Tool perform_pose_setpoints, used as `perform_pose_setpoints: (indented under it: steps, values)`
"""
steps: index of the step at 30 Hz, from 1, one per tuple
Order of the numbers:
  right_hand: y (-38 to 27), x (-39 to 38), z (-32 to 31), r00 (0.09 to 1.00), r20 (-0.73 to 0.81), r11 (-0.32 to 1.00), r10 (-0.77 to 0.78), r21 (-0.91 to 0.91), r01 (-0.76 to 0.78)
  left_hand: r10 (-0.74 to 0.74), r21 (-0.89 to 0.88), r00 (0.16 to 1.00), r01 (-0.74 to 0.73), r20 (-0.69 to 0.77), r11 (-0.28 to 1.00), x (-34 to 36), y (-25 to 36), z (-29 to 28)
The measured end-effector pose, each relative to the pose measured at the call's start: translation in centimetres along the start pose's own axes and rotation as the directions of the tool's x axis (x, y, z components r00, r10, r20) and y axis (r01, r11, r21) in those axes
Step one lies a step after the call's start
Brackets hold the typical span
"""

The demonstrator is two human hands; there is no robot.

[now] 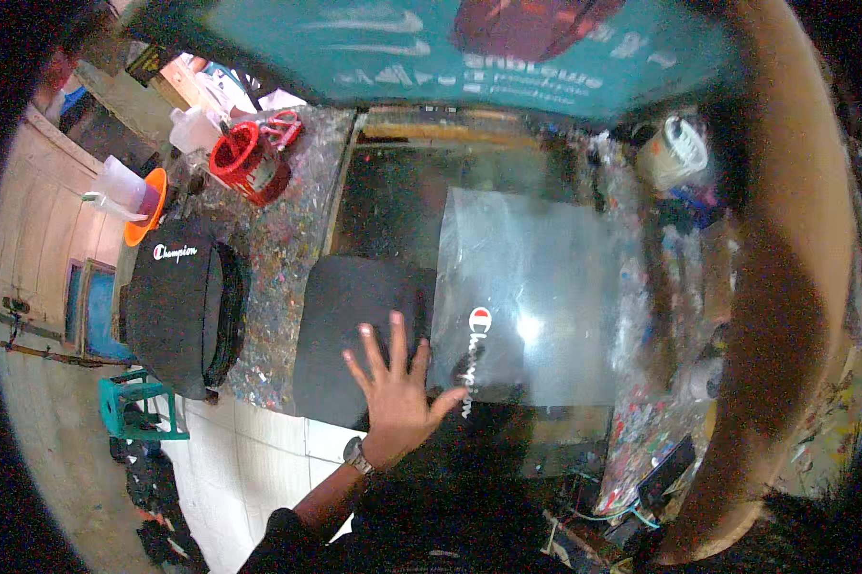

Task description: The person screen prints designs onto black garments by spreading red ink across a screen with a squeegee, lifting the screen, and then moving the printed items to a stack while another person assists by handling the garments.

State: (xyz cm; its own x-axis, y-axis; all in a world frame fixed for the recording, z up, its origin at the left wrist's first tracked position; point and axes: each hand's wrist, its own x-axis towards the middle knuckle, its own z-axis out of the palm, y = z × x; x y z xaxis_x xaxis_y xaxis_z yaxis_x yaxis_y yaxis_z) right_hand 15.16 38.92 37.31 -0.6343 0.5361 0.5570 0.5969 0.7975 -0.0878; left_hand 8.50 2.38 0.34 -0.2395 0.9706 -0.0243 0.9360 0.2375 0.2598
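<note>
My left hand [397, 397] lies flat with spread fingers on a dark fabric panel [345, 306] with rounded corners. A watch circles that wrist. The thumb reaches right to the edge of a clear plastic sheet [565, 277], beside white lettering with a red and white mark [481, 320]. The sheet overlaps a dark surface and reflects a bright spot of light. Whether the lettering sits on the sheet or beneath it, I cannot tell. My right hand is not in view.
Left on the paint-spattered table [278, 297] lies a stack of black panels [173, 306]. Behind stand a red paint can [273, 182] and a plastic jug [125, 187] on an orange dish [156, 212]. A white tub [661, 163] stands back right; a teal stool [115, 402], lower left.
</note>
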Motion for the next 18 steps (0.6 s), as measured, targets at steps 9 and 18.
perform_pose_setpoints:
  steps: [9, 18]
  values:
    - [-1.6, -2.0, 2.1, 0.994, -0.072, 0.991, -0.077, -0.119, 0.068, 0.510, -0.815, 0.860, -0.314, -0.027, 0.486, 6.1, 11.7, 2.5]
    - [-9.8, -22.3, 5.2, 0.976, -0.211, 0.998, -0.043, 0.035, 0.051, 0.241, 0.310, 0.667, -0.016, -0.705, 0.951, 5.4, -3.2, -19.4]
